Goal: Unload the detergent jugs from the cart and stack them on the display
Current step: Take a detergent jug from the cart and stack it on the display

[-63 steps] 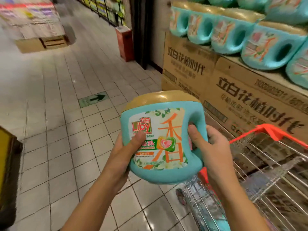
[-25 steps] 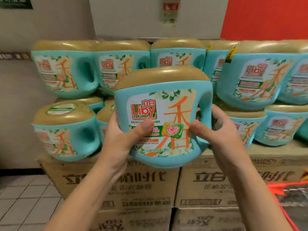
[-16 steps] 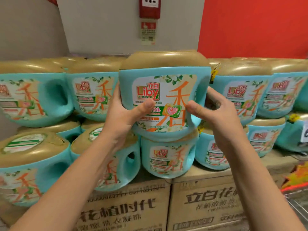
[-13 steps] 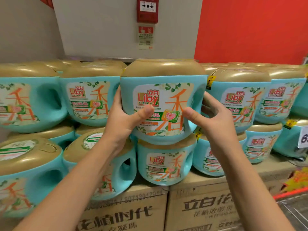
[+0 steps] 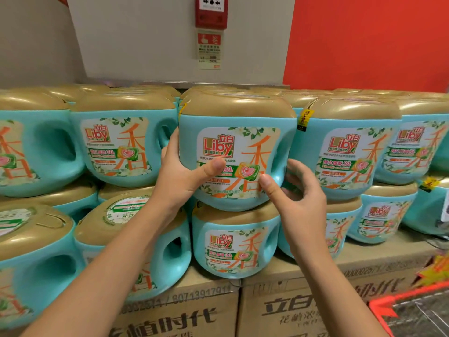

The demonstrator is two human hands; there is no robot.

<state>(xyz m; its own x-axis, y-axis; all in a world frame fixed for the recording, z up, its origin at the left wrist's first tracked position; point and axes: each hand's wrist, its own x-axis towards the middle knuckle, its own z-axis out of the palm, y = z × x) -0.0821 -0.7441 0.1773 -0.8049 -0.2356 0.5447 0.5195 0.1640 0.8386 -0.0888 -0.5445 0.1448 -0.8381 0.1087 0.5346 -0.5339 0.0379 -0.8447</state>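
Bare forearms [image 5: 109, 271] are seen down to the frame's lower edge; the left hand [image 5: 181, 177] and right hand [image 5: 302, 198] are likewise bare, with nails kept short.

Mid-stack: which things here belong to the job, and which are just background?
Job: held Liby jug, left hand, right hand, jug beneath it, stacked jugs, cardboard cases, cart corner.
Background: fire alarm call point, notice below it, red wall.

Your view is brightly and evenly lit from overhead. Note soft glare streaks on the gold lid [image 5: 235, 105] of the centre jug [image 5: 189, 127]. Its label [image 5: 218, 147] is sharp. Wide-angle distortion bows and blurs the left-edge jugs [image 5: 36, 152]; shadow fills gaps between tiers.
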